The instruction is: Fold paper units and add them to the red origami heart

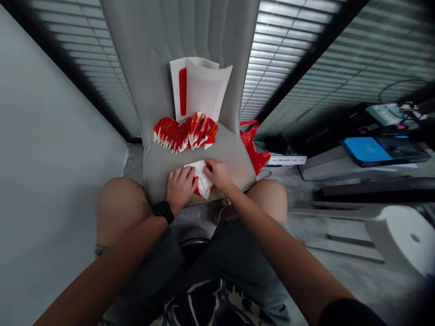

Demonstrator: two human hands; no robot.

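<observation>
A partly folded red-and-white sheet of paper [204,183] lies at the front of the grey chair seat, mostly white side up, with red showing at its lower edges. My left hand [181,186], with a black watch at the wrist, holds the paper's left side, fingers curled and thumb on it. The fingers of my right hand [218,174] are closed in a pinch at its upper right edge. Just behind the paper stands a curved row of several folded red-and-white paper pieces [173,135], touching neither hand.
Large white sheets with a red patch [204,93] lean on the chair's backrest [207,27]. A red plastic bag [253,149] hangs beside the seat. On the right are a blue box [367,149] and a white stool [408,233]. A wall [50,158] stands left.
</observation>
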